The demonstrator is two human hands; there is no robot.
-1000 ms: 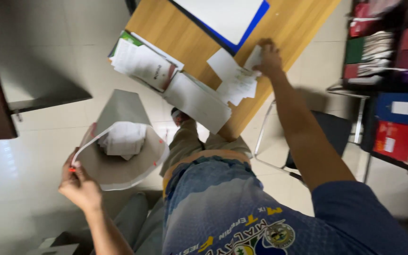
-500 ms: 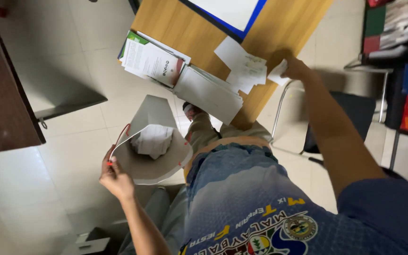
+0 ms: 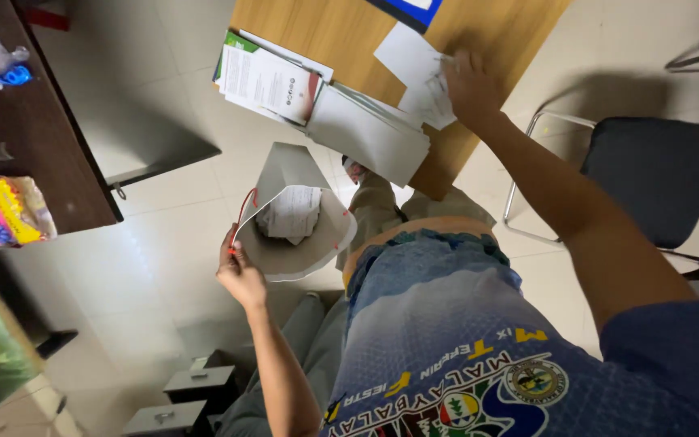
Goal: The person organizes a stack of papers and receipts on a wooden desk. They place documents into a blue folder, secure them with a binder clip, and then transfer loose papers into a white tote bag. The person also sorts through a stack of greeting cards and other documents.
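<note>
My left hand grips the red cord handle of a grey paper bag and holds it open beside my left leg. A crumpled white paper lies inside the bag. My right hand reaches out to the wooden desk and lies, a little blurred, with bent fingers on a few loose white papers near the desk's edge.
On the desk are a stack of white sheets, a printed booklet and a blue folder corner. A black chair stands to the right. A dark table with colourful packets is on the left. Small grey boxes sit on the floor.
My right hand, which held a white slip off the desk's edge, is back on the loose papers. The view has shifted, and the bag stays open in my left hand.
</note>
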